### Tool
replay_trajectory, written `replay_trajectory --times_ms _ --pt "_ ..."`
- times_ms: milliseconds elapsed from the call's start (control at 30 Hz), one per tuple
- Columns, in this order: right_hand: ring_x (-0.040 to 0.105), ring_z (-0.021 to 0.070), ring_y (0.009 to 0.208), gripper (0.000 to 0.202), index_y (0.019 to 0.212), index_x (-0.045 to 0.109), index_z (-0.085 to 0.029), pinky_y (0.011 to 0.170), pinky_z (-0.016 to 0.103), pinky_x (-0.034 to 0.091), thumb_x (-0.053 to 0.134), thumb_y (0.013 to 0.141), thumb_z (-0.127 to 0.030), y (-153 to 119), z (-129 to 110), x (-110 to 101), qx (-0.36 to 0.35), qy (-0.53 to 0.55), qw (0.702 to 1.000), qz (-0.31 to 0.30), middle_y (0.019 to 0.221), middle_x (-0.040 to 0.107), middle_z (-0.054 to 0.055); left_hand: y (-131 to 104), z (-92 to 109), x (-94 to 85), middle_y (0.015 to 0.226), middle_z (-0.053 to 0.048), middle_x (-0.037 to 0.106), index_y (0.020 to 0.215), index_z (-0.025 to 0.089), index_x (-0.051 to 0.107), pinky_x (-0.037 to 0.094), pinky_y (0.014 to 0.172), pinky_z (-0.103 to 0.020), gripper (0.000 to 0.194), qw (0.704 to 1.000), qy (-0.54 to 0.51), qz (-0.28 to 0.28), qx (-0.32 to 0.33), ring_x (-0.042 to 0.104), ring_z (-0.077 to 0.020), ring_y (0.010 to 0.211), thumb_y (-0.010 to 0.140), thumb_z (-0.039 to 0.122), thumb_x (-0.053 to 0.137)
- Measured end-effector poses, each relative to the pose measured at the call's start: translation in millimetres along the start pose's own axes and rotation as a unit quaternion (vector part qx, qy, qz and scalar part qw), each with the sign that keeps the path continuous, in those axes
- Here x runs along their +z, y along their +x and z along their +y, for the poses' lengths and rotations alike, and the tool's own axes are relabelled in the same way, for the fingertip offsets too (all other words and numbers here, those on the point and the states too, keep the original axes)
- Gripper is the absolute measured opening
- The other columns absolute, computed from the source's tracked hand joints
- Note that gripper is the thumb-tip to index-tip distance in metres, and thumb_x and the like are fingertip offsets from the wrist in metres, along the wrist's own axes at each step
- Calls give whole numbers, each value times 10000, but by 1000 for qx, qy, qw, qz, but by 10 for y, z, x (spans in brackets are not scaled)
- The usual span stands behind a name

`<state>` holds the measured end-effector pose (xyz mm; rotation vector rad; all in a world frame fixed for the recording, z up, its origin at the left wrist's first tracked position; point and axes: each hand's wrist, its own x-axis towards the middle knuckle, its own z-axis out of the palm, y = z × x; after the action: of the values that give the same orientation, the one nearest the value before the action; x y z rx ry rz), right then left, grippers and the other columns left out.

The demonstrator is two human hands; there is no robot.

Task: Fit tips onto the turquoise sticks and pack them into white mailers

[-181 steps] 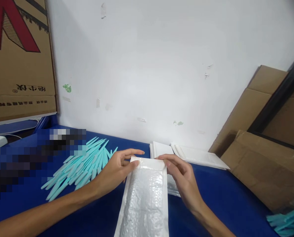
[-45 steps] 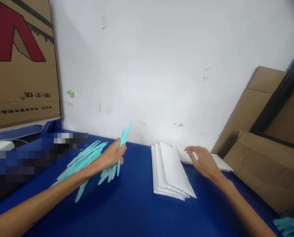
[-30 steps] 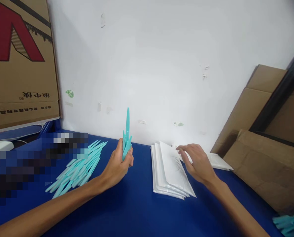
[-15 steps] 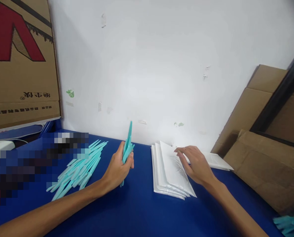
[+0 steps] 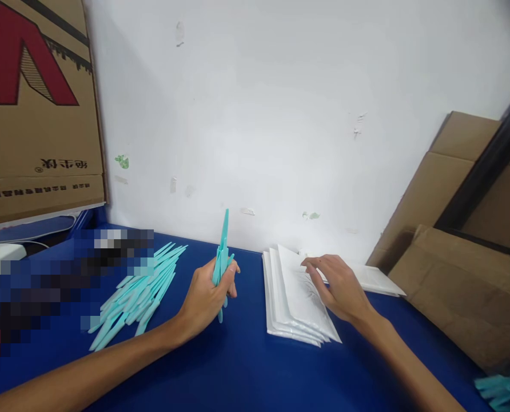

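Observation:
My left hand is wrapped round several turquoise plastic sticks, one of which points up well above the rest. To its left, a pile of similar turquoise pieces lies on the blue table. My right hand is over the right part of a stack of flat white packets, its thumb and index finger curved towards each other at the top packet. Whether those fingers pinch its surface is too small to tell. Behind this hand lies another flat white packet.
A printed cardboard box stands at the left. Brown cardboard leans at the right beside a black bar. More turquoise pieces are at the lower right corner. A white wall rises behind the table.
My left hand has turned slightly, and the sticks in it stand a little differently, with their lower ends shifted right. My right hand has hardly moved.

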<state>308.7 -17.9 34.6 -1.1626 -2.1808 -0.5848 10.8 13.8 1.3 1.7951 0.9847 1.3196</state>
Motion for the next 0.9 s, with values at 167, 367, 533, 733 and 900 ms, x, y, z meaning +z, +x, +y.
replay_trajectory --times_ms 167,367,533,733,900 --pt "613 218 849 161 1042 610 -182 810 392 445 451 1019 -192 -8 4 15 7 0 1000 -13 944 695 72 22 16 32 639 10 600 654 194 517 465 580 -258 465 1000 -9 7 -22 557 -130 582 974 529 473" --pt "614 215 840 163 1044 608 -183 801 386 443 447 1022 -194 -10 4 35 10 5 1000 -22 950 698 71 11 118 22 601 18 587 688 200 513 494 656 -280 433 996 -78 6 -29 604 -149 623 993 500 446" --pt "611 213 820 169 1042 610 -179 792 380 442 444 1022 -196 -15 -8 40 12 2 1000 -28 938 698 69 -13 94 27 711 -5 636 713 188 564 488 741 -286 397 999 -42 14 -23 614 -155 726 968 487 510" --pt "611 213 819 180 1049 614 -180 788 376 443 438 1025 -208 -34 3 64 20 1 999 -38 938 694 67 4 21 47 558 63 469 695 218 424 460 505 -259 435 994 -89 4 -57 528 -127 502 981 546 442" --pt "609 214 798 196 1046 618 -180 768 377 443 427 1030 -221 -31 -1 70 26 -2 999 -45 906 689 64 3 38 23 548 83 517 929 222 545 506 613 -278 288 999 -50 15 12 571 -132 534 1003 484 449"
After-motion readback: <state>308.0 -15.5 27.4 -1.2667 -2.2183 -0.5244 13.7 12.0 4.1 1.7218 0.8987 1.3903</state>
